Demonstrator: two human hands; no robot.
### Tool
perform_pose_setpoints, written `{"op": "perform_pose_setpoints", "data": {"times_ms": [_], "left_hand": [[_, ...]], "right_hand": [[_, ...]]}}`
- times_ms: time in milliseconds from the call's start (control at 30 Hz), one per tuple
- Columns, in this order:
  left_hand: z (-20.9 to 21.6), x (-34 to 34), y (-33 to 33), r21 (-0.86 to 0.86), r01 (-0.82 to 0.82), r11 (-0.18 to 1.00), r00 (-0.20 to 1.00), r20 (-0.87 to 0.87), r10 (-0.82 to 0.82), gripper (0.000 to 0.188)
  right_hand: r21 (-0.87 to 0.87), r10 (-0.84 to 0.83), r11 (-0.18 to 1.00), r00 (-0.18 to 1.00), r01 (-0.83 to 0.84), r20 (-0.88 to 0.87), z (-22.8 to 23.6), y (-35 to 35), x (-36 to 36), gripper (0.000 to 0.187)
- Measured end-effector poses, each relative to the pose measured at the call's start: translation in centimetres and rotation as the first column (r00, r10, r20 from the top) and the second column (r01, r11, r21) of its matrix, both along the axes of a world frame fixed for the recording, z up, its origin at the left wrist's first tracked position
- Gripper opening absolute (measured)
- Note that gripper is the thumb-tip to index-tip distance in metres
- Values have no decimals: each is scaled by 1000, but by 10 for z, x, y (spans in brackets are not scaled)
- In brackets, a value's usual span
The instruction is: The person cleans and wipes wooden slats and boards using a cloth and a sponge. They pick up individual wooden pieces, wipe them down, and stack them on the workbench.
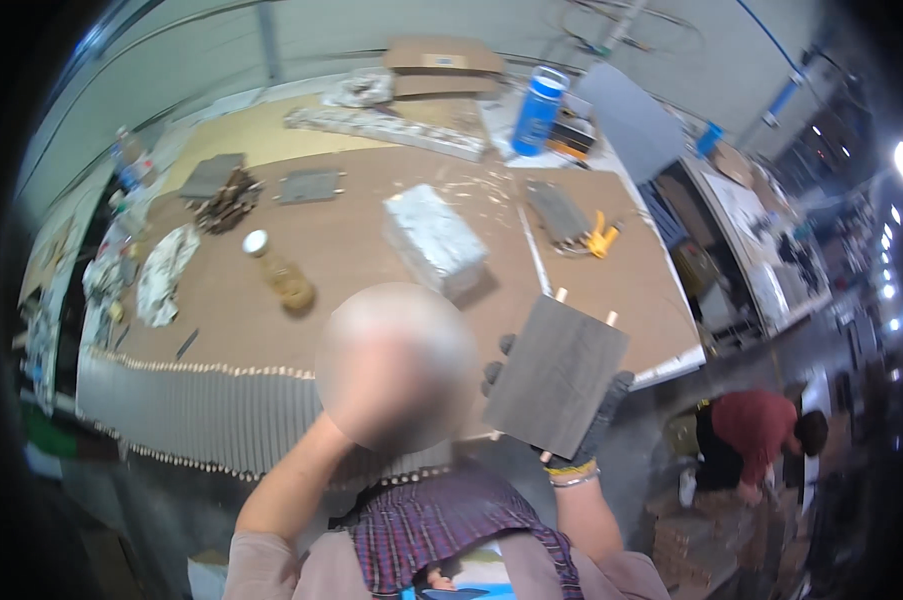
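In my gloved right hand (603, 420) is a flat dark grey wood-grain panel (559, 378), held tilted over the table's front right part. Short pale dowels (611, 319) stick out of two opposite ends of it. The glove's fingers are wrapped round the panel's edges, with fingertips on its left side. My left forearm (296, 475) reaches up to the middle of the front edge. A round blurred patch covers my left hand (386, 375), so its fingers and anything in them are hidden. Beside it, a long row of grey panels (196, 410) stands on edge, dowel ends showing.
A silver wrapped block (435, 240) and a bottle of yellowish liquid (279, 272) sit mid-table. Grey panels (559, 215) lie at the right by a yellow tool (601, 236). Behind stands a blue bottle (538, 112). A co-worker (756, 435) bends over stacked cartons at the right.
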State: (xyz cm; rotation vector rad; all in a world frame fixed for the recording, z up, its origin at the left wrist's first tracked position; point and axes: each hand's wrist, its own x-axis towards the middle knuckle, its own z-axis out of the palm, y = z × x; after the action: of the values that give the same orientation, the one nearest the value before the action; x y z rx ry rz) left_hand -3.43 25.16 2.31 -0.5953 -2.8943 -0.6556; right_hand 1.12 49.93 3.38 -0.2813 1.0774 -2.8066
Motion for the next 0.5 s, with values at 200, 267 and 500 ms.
{"op": "perform_pose_setpoints", "data": {"times_ms": [200,267,500], "left_hand": [[8,56,-29,366,12,931,987,-156,49,23],[-1,81,-40,534,-39,845,977,-158,145,14],[7,162,-103,580,-529,619,831,205,518,14]], "right_hand": [[-187,110,978,988,-88,107,-21,2,-11,103],[-181,123,979,977,-92,174,-16,-6,-17,105],[-207,483,869,861,-449,160,-17,-57,-44,109]]}}
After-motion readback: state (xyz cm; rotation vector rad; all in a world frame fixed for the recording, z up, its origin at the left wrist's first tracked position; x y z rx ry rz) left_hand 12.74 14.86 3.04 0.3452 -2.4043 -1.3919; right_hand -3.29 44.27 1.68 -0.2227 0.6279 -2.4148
